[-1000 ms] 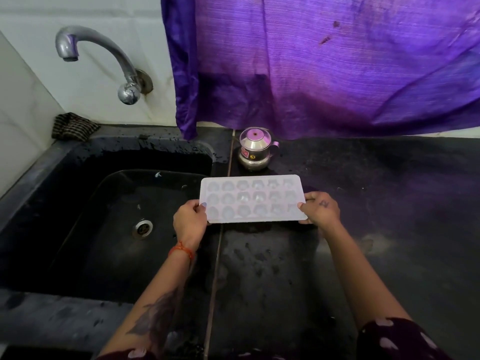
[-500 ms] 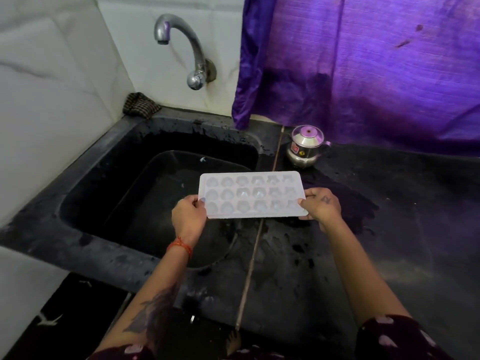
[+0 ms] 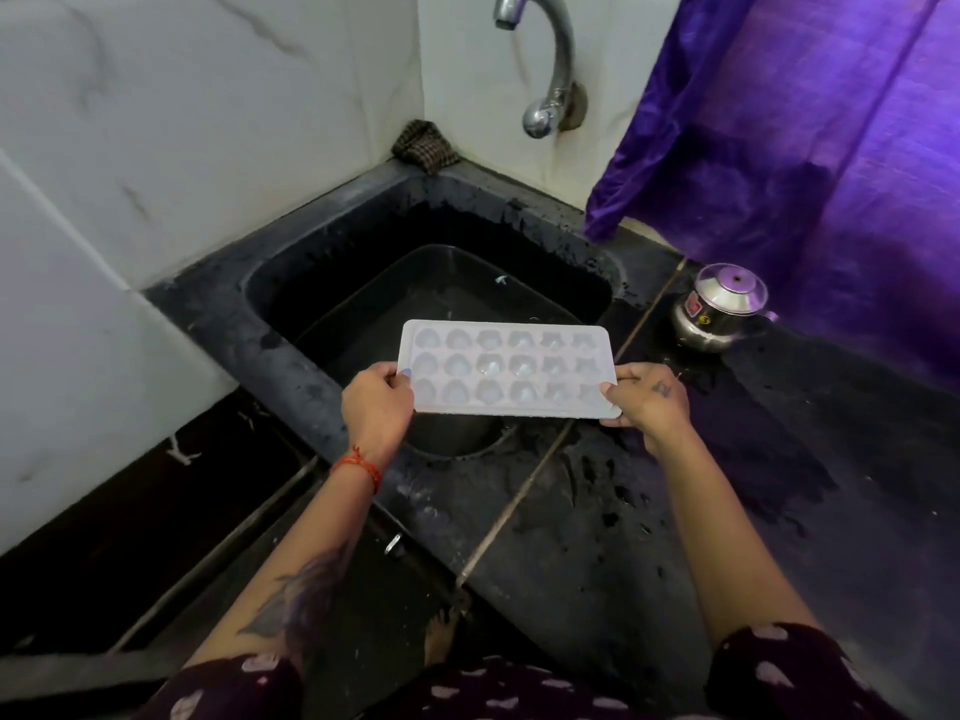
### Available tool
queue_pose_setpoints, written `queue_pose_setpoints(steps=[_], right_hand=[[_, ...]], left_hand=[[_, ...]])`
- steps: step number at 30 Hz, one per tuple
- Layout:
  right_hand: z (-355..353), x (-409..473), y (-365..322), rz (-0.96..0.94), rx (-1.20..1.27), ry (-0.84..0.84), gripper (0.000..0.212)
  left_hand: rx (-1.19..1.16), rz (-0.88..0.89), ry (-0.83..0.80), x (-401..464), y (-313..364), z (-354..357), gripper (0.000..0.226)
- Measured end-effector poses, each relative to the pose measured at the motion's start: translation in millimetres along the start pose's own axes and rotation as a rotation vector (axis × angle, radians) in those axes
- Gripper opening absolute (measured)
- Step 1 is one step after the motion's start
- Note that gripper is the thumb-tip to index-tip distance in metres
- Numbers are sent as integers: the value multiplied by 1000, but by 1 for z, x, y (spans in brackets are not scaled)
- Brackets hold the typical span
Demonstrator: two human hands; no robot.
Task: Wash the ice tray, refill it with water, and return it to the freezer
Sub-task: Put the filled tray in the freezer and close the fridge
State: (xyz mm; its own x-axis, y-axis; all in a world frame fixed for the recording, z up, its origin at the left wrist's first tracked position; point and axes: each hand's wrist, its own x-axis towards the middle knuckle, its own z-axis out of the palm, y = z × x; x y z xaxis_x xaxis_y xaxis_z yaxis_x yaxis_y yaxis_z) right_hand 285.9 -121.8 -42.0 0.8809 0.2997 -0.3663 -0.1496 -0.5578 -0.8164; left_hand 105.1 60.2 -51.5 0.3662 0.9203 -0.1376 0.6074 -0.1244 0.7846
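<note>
A white plastic ice tray [image 3: 506,368] with three rows of rounded cells is held level above the near right corner of the black sink [image 3: 291,366]. My left hand [image 3: 375,407] grips its left short edge, thumb on top. Its right short edge is pinched by my right hand [image 3: 649,402]. The cells look glossy; whether they hold water I cannot tell. The curved metal tap [image 3: 550,59] sticks out of the white wall beyond the sink, with no water running from it.
A small steel pot with a pink lid [image 3: 719,311] stands on the wet black counter [image 3: 623,537] right of the sink. A purple curtain [image 3: 805,122] hangs behind it. A dark checked cloth [image 3: 425,147] lies in the back corner. A bare foot [image 3: 441,634] shows below on the dark floor.
The view has swung left and back from the counter; sink, tap and pot have slid to the right. Both hands keep the same hold on the tray, which stays level.
</note>
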Motion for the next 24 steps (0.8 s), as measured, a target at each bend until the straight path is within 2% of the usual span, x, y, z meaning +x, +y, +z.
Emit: queue_pose_setpoints(steps=[15, 24], right_hand=[[20, -41, -3, -136, -125, -248, 20], [59, -78, 3, -227, -170, -406, 22]], left_hand=[[-67, -191, 262, -87, -48, -42, 25], [-97, -299, 414, -143, -88, -79, 26]])
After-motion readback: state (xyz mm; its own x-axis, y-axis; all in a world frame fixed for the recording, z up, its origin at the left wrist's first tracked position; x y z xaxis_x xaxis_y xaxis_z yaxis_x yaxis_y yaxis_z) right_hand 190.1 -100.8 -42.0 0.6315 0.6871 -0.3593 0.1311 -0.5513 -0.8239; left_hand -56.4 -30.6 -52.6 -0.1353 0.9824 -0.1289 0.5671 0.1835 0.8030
